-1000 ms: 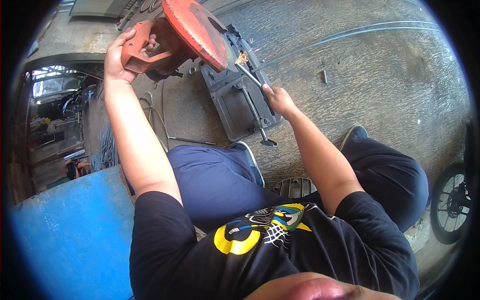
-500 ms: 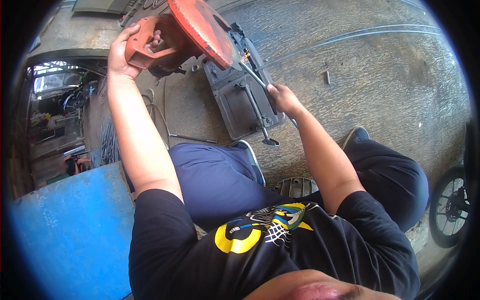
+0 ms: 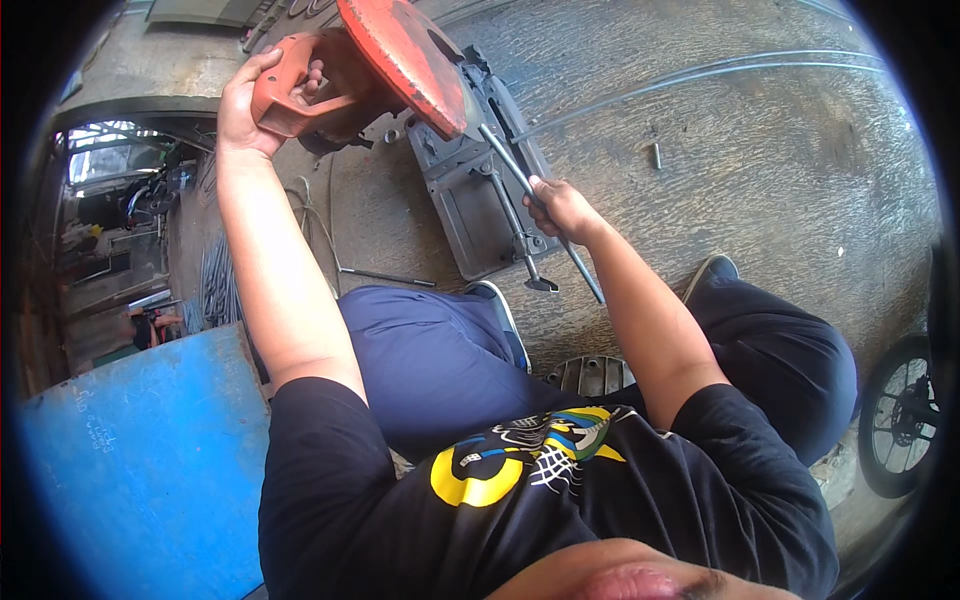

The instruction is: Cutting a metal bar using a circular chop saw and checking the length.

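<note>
My left hand (image 3: 245, 108) is wrapped round the D-shaped handle of an orange chop saw (image 3: 405, 65), whose worn guard hides most of the disc. Beneath the guard is the saw's grey metal base (image 3: 462, 222), with a clamp screw (image 3: 506, 215) along it. In my right hand (image 3: 565, 212), closed just right of the base, is a thin metal rod (image 3: 510, 160). The rod slants over the base, its far end close to the guard's lower edge and its near end beside my right forearm. Whether the disc touches the rod cannot be seen.
Long thin rods (image 3: 760, 66) lie on the worn floor at the far right, and a short cut piece (image 3: 656, 155) lies nearer. Another rod (image 3: 390, 277) is by my left knee. A blue panel (image 3: 140, 470) stands at near left, a wheel (image 3: 900, 415) at right.
Sparks at the disc's edge have gone. My right hand has shifted slightly left with the rod, and more of the rod's near end shows. My left hand and the saw look nearly unmoved.
</note>
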### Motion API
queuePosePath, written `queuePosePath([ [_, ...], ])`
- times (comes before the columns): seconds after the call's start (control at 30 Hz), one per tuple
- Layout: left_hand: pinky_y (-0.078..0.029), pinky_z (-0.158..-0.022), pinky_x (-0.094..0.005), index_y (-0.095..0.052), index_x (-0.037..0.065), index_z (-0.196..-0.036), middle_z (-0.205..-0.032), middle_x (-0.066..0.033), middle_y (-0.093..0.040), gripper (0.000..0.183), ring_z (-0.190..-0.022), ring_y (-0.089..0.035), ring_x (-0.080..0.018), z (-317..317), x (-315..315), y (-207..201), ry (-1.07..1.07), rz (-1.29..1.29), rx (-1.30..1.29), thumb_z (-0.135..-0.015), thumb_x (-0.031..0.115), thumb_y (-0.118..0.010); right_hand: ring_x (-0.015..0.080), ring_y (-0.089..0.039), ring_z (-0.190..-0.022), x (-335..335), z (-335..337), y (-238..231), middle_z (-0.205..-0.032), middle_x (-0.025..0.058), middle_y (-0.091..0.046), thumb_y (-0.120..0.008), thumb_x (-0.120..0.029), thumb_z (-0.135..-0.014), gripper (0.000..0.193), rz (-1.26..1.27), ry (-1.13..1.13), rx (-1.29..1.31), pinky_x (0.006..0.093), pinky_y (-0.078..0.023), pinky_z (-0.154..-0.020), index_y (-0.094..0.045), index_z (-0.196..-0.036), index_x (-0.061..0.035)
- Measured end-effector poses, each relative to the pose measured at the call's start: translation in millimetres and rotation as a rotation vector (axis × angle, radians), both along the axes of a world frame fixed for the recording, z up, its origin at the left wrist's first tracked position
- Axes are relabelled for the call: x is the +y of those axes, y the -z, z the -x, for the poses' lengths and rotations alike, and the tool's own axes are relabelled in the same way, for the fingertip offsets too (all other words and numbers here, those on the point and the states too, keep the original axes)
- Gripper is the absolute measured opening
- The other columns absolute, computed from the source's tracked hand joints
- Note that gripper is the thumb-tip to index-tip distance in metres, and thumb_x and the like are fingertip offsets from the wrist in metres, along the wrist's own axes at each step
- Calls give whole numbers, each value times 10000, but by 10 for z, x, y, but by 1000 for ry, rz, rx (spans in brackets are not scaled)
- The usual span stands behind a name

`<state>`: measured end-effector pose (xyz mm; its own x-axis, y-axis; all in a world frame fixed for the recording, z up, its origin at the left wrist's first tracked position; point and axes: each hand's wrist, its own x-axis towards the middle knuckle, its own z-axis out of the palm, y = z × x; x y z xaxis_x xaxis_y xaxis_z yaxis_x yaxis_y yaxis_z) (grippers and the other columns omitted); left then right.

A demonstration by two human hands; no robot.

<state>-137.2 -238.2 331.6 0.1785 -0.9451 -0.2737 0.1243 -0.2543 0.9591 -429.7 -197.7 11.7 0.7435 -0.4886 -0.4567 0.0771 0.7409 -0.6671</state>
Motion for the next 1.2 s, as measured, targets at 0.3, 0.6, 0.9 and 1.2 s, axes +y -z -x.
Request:
queuePosePath([
  [0.3,-514,-834,-356,-389,-95,-1300,-1114,-262,-558,529,-930,-601,-282,54,16,-4,-6,6,-29,-900,224,-522,107,-395,-497,94,-93,-7,-668,12,-438,-406,-317,-1007,282,50,22,-39,251,-349,-450,-471,-913,-59],
  [0.6,-519,-828,-356,-400,-102,-1286,-1105,-263,-566,522,-917,-606,-281,84,20,4,-41,4,-40,-897,225,-520,92,-418,-501,132,-148,55,-634,0,-446,-462,-294,-990,241,151,70,39,252,-339,-435,-486,-900,-71],
  [0.9,-525,-821,-355,-401,-105,-1283,-1096,-269,-569,519,-915,-615,-288,91,-9,9,-14,14,-25,-897,223,-515,90,-404,-511,112,-171,116,-632,0,-429,-466,-254,-992,223,207,172,170,251,-349,-442,-450,-875,-65],
  [1.2,-531,-793,-363,-465,-92,-1197,-1083,-212,-572,441,-933,-606,-286,46,-4,-15,13,-14,22,-873,194,-554,89,-429,-531,75,-146,54,-639,1,-456,-531,-244,-963,244,390,166,249,260,-369,-470,-450,-840,-50],
])
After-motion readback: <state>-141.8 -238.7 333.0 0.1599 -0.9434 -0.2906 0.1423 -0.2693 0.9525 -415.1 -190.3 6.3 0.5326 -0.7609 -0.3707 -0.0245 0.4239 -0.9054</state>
